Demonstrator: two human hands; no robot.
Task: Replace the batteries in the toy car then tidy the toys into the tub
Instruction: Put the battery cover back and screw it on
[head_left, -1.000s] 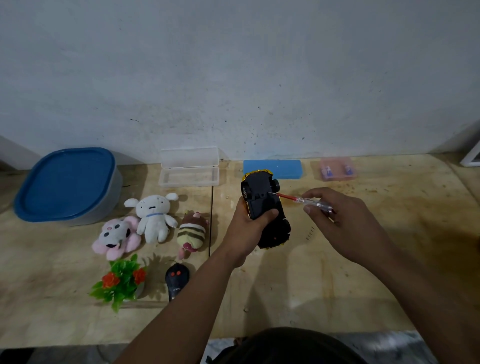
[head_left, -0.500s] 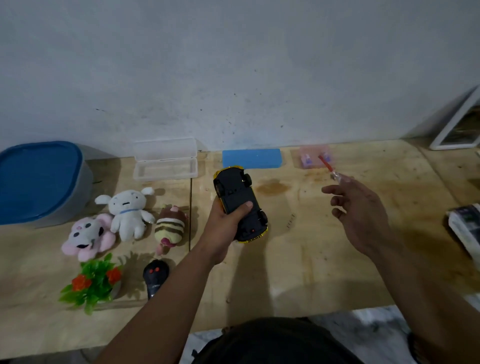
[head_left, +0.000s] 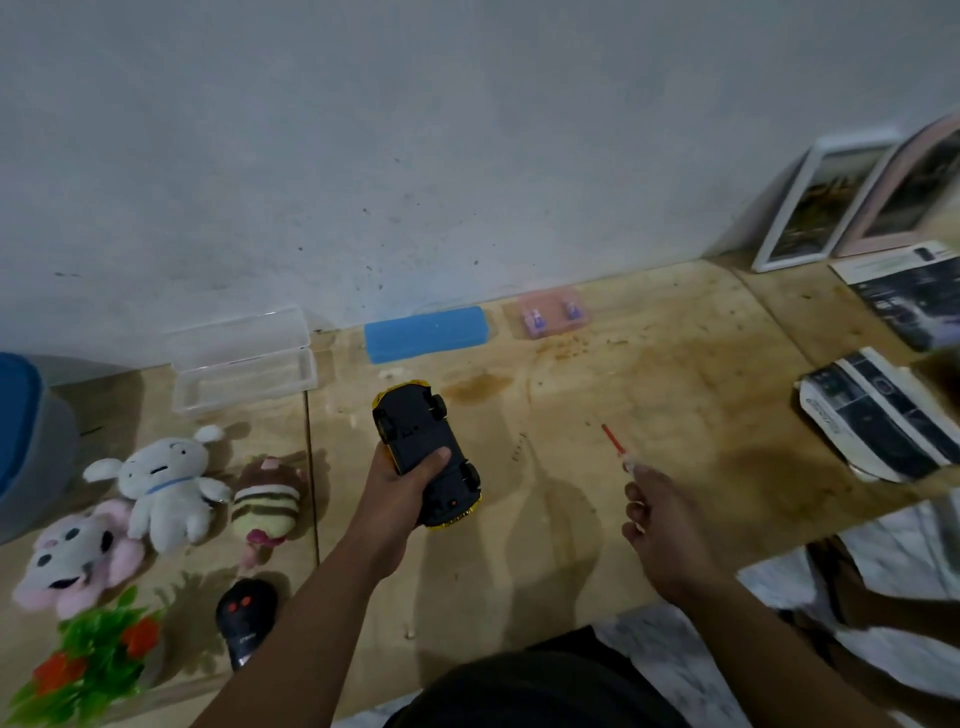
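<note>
Wooden table (head_left: 649, 395) against grey wall; left hand (head_left: 402, 480) grips toy car (head_left: 423, 449) belly-up at centre; right hand (head_left: 662, 525) pinches screwdriver (head_left: 615, 449) clear of car; battery swap apparently at cover stage; next: open compartment; tub (head_left: 26, 441) far left.

The toy car (head_left: 423, 457) is held underside up over the middle of the worktop (head_left: 649, 395), with the screwdriver (head_left: 618, 451) to its right. Three plush toys (head_left: 166, 488) are laid to the left, the remote (head_left: 245, 618) before them. The tub (head_left: 31, 441) is set at far left. Three cases (head_left: 426, 332) are lined along the wall behind.
</note>
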